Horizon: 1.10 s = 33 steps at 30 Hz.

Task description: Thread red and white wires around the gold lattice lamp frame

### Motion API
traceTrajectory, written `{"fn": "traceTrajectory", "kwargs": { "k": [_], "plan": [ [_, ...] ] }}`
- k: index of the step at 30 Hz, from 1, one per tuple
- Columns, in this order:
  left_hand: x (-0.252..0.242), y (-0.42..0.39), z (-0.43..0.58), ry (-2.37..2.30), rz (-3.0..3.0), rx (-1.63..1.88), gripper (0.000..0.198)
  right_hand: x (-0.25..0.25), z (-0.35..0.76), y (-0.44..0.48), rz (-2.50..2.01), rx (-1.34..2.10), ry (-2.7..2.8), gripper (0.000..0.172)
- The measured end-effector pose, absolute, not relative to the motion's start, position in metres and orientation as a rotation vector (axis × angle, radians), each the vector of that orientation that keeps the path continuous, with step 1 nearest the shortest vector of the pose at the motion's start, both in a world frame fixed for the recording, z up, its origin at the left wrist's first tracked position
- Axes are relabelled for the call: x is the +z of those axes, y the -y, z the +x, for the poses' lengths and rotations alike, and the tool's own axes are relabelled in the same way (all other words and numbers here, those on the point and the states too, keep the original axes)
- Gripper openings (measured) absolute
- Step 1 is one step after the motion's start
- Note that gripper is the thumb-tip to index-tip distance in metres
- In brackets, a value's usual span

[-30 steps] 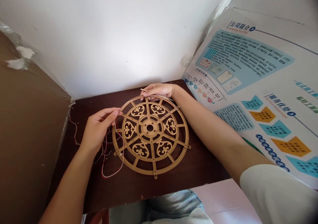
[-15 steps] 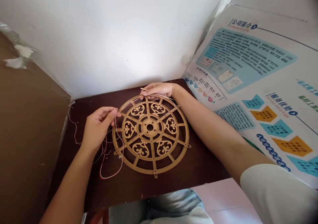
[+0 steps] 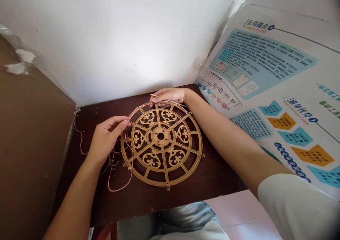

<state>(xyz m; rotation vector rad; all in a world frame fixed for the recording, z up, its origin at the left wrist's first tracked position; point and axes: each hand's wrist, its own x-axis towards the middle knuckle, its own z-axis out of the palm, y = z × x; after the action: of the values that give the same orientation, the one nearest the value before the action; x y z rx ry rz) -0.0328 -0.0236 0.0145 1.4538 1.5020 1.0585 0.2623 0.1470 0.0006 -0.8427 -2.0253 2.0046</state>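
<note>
From where I stand, the tan openwork wheel (image 3: 156, 138) lies on the dark table (image 3: 217, 172). The left hand (image 3: 113, 132) pinches a red-and-white wire (image 3: 119, 189) by the wheel's rim; the right hand (image 3: 168, 96) holds a thin pale stick (image 3: 153, 95) at the far edge (whether it also grips the wheel, I cannot tell).

Could not trace the wire (image 3: 119, 189) within the left hand (image 3: 110, 132) or stick (image 3: 153, 95) within the right hand (image 3: 170, 95), nor read small print on the poster (image 3: 265, 55) right of the wheel (image 3: 156, 137).
</note>
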Motion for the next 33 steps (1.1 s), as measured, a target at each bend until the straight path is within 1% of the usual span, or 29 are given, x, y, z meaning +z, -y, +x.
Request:
{"fn": "traceTrajectory", "kwargs": {
  "k": [6, 12, 16, 18, 19, 21, 25, 28, 30, 33],
  "plan": [
    [0.010, 0.029, -0.028, -1.515, 1.734, 0.955, 0.033, 0.019, 0.268, -0.152, -1.010, 1.736, 2.379, 0.043],
    [0.008, 0.031, -0.022, -1.404, 1.647, 0.876, 0.033, 0.036, 0.285, -0.155, -1.058, 1.626, 2.591, 0.040],
    [0.008, 0.033, -0.014, -1.393, 1.647, 0.936, 0.026, 0.051, 0.279, -0.144, -1.094, 1.384, 2.622, 0.036],
    [0.008, 0.035, -0.010, -1.402, 1.653, 0.995, 0.025, 0.058, 0.266, -0.133, -0.974, 1.293, 2.582, 0.030],
    [0.008, 0.036, -0.009, -1.409, 1.655, 1.019, 0.025, 0.061, 0.257, -0.126, -0.892, 1.319, 2.584, 0.028],
    [0.007, 0.037, -0.008, -1.425, 1.672, 1.041, 0.025, 0.063, 0.238, -0.113, -0.735, 1.485, 2.565, 0.025],
    [0.003, 0.038, -0.009, -1.453, 1.872, 1.074, 0.014, 0.051, 0.213, -0.100, -0.627, 1.703, 2.568, 0.020],
    [0.002, 0.038, -0.010, -1.473, 2.101, 1.105, 0.006, 0.036, 0.210, -0.103, -0.632, 1.843, 2.530, 0.022],
    [0.003, 0.038, -0.010, -1.451, 2.258, 1.103, 0.004, 0.029, 0.211, -0.106, -0.615, 1.954, 2.503, 0.028],
    [0.006, 0.037, -0.010, -1.410, 2.430, 1.085, 0.011, 0.022, 0.211, -0.109, -0.544, 2.091, 2.475, 0.038]
  ]
}}
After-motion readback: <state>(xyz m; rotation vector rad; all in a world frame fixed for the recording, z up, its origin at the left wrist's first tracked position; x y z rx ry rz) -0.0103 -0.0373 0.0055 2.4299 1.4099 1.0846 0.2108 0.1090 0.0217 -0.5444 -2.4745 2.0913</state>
